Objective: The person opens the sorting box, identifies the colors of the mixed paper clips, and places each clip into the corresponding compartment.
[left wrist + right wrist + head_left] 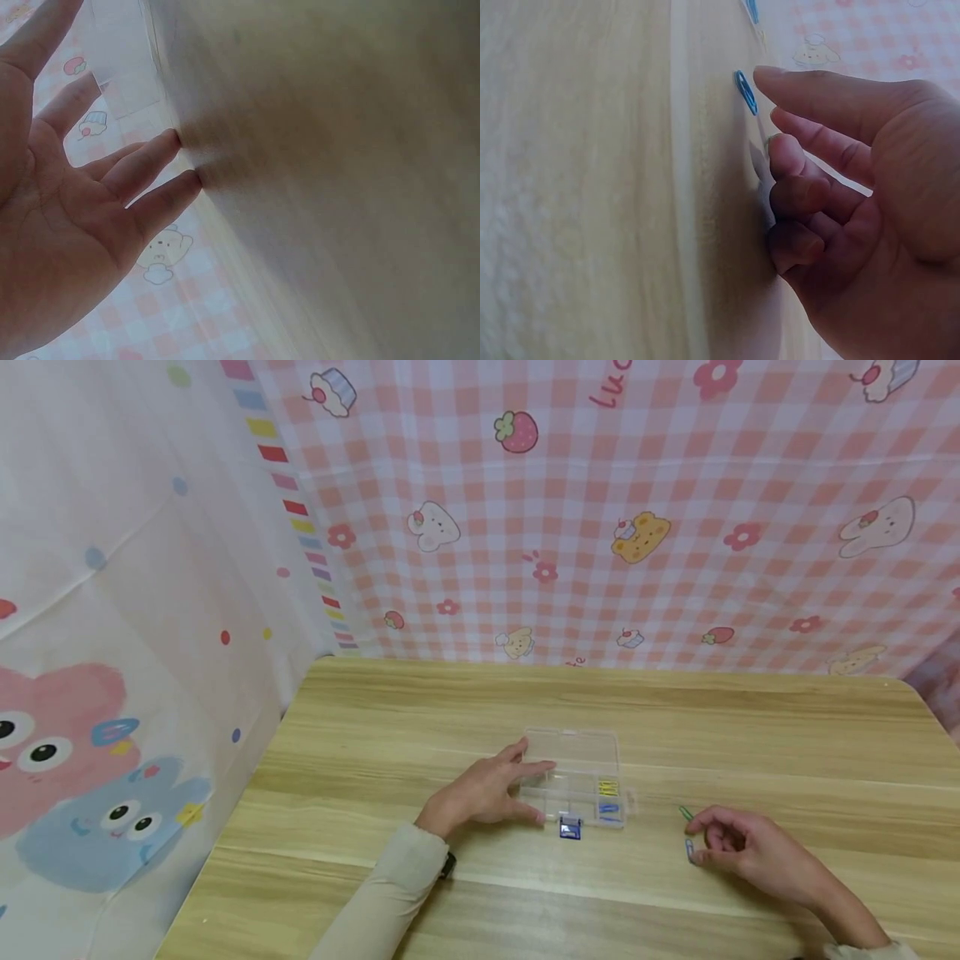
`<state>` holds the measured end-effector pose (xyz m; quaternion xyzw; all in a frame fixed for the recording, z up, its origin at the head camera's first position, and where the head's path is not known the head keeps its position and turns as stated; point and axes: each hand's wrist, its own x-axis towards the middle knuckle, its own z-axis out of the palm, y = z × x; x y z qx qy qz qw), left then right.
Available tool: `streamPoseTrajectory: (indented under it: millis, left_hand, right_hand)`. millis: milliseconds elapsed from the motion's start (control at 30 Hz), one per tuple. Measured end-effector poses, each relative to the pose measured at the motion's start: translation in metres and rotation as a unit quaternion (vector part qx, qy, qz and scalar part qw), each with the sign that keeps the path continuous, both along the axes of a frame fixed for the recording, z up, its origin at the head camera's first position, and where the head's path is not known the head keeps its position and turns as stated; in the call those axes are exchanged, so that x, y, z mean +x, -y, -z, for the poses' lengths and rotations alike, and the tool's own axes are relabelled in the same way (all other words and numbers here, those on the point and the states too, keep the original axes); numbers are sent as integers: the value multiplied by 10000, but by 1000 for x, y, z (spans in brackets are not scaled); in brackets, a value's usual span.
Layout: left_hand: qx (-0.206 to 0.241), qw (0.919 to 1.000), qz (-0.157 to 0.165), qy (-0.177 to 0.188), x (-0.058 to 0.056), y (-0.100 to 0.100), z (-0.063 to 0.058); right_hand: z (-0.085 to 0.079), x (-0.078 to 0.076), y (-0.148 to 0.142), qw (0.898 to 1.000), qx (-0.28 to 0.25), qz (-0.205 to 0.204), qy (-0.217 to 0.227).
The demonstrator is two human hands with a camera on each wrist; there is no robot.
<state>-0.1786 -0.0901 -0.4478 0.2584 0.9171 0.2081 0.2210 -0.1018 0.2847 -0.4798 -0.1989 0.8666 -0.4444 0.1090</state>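
A clear plastic compartment box (pixel 573 806) lies on the table with its lid raised back. Yellow paper clips (pixel 608 787) and blue paper clips (pixel 608 812) fill two compartments on its right side. My left hand (pixel 487 785) rests at the box's left side, fingers spread, thumb by the near corner and index finger reaching over the edge. To the right, my right hand (pixel 750 847) hovers low over the table, thumb and index apart, other fingers curled. A green paper clip (pixel 686 812) lies by its index fingertip, and a blue paper clip (pixel 745 93) near its thumb.
A small dark blue square piece (pixel 570 829) sits at the box's front edge. The wooden table (pixel 787 743) ends at a pink checked cloth (pixel 675 593) behind and a white printed cloth (pixel 202 635) on the left.
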Motion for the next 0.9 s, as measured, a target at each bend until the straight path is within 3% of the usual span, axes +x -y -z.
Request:
streamPoseTrajectory:
  millis: [433, 900]
  left_hand:
    - [56, 10000, 10, -4, 0, 1, 1]
    - [32, 10000, -17, 15, 0, 0, 0]
  right_hand:
    - [0, 0, 2, 9999, 145, -56, -30]
    - [-2, -2, 3, 9991, 141, -93, 383]
